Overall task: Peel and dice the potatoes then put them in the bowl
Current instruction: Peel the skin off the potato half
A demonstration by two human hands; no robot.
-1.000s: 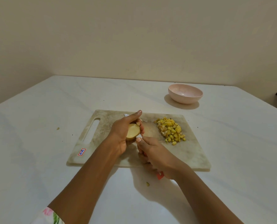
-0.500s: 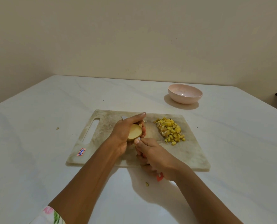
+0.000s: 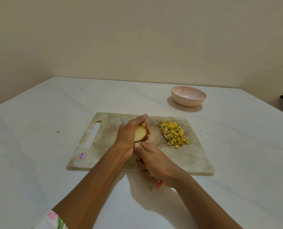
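Left hand [image 3: 128, 136] is gripping the cut potato [image 3: 140, 133] on the cutting board [image 3: 178, 159]; right hand [image 3: 154, 162] is clutching the knife [image 3: 124, 121]. Diced potato [image 3: 173, 134] is lying at the cut potato's 3 o'clock, the bowl [image 3: 188, 96] at 1 o'clock.

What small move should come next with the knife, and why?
Probably push the knife down through the potato to finish a slice. The left hand holds the potato on the board, the right hand grips the knife, and its blade tip shows beyond the left hand.
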